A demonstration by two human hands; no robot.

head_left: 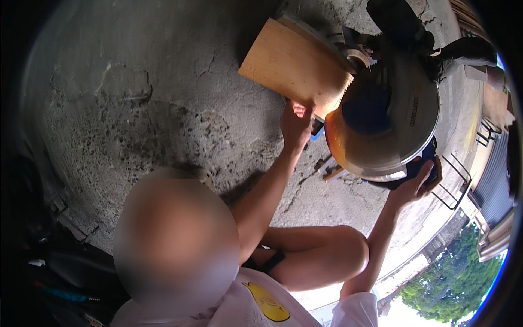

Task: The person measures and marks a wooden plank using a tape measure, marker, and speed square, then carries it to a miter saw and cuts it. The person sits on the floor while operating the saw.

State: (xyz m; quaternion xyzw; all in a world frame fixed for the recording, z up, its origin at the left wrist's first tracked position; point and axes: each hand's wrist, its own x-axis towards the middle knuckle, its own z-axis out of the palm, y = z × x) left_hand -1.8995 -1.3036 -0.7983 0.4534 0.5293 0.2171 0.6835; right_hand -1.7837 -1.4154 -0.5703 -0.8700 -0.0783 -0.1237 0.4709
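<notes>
My left hand (298, 125) is closed on the near edge of a flat wooden board (291, 65), its fingers curled at the edge and partly hidden. The board's right end lies against the toothed blade of a miter saw (411, 103), which has a pale upper guard and a clear, orange-tinted lower guard. Whether the teeth are in the wood I cannot tell. At the saw's near right side, my right hand (417, 185) wraps round its dark blue and black handle (430, 169). Much of the saw's base is hidden behind the board and guard.
Rough, cracked concrete floor (180, 71) spreads out to the left. Small wood strips (335, 174) lie below the saw. A thin black metal frame (455, 188) stands at the right, with corrugated sheet (493, 180) and a tree (444, 275) beyond. My bent knee (348, 250) is between my forearms.
</notes>
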